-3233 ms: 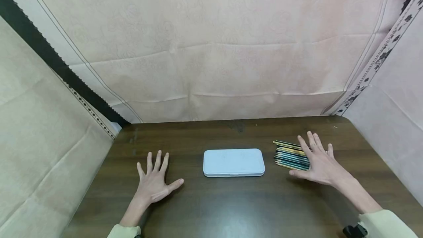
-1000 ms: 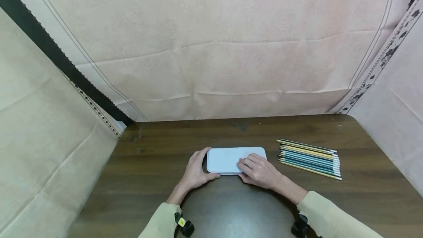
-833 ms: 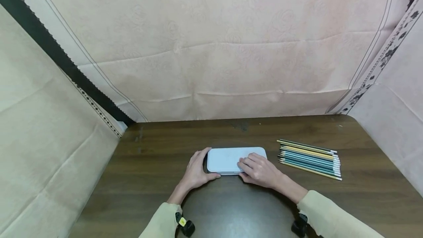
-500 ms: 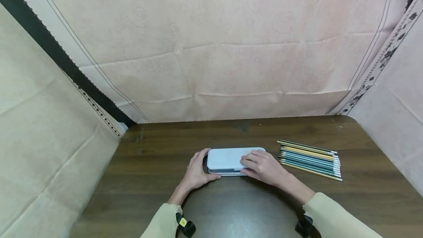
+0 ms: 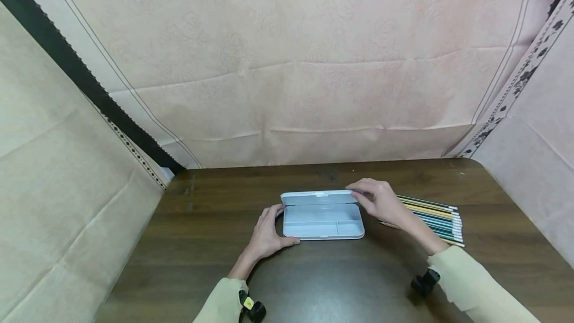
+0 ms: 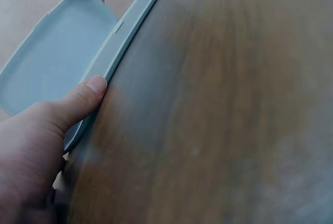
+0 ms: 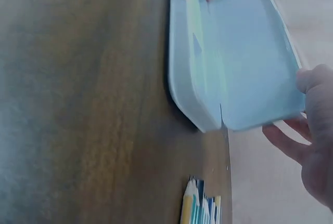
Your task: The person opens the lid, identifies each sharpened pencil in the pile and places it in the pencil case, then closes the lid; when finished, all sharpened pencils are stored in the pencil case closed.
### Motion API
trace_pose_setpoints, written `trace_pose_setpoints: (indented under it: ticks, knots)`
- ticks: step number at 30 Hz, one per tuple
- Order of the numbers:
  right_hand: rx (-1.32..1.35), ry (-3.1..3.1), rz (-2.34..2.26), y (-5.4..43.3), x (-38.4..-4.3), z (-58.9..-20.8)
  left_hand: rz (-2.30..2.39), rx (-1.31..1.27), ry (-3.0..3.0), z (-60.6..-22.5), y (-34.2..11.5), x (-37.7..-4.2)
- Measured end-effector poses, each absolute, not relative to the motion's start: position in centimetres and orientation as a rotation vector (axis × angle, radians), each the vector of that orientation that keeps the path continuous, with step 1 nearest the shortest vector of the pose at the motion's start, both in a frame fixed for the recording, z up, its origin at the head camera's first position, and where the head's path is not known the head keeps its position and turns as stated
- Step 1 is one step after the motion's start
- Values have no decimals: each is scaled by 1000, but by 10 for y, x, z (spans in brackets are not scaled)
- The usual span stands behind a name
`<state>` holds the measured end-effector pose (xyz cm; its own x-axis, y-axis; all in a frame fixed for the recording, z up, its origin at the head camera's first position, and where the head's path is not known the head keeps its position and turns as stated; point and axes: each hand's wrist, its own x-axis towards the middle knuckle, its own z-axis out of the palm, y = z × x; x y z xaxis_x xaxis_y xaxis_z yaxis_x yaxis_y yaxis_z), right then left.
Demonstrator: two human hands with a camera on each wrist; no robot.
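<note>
Gripping the left end of a light-blue case (image 5: 309, 231), which lies at the middle of the table (image 5: 314, 283), is the left hand (image 5: 264, 236); the right hand (image 5: 378, 198) pinches the raised lid (image 5: 318, 198) at its right corner. Wood spreads wide on the near side; pale cloth (image 5: 287, 88) hangs beyond the far edge. The case shows perhaps three compartments. Pencils (image 5: 441, 223) lie to the right.

Case (image 5: 309, 211): pale blue, rounded corners, open.
Base (image 5: 332, 231): flat, compartmented, left end between left thumb (image 6: 83, 99) and fingers (image 5: 271, 212).
Lid (image 5: 316, 197): raised, right corner between right thumb (image 7: 316, 80) and fingers (image 7: 286, 144).
</note>
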<state>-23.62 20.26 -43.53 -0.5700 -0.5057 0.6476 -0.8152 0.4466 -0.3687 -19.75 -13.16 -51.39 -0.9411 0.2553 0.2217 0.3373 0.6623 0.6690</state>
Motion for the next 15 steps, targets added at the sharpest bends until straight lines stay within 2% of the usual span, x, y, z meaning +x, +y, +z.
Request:
trace_pose_setpoints:
  ticks: [9, 15]
  knots:
    - [680, -2480, 1256, 216, -248, -441, -1149, -513, -2749, -515, -133, -196]
    - [551, -2516, 1416, 218, -252, -445, -1146, -503, -2773, -514, -132, -196]
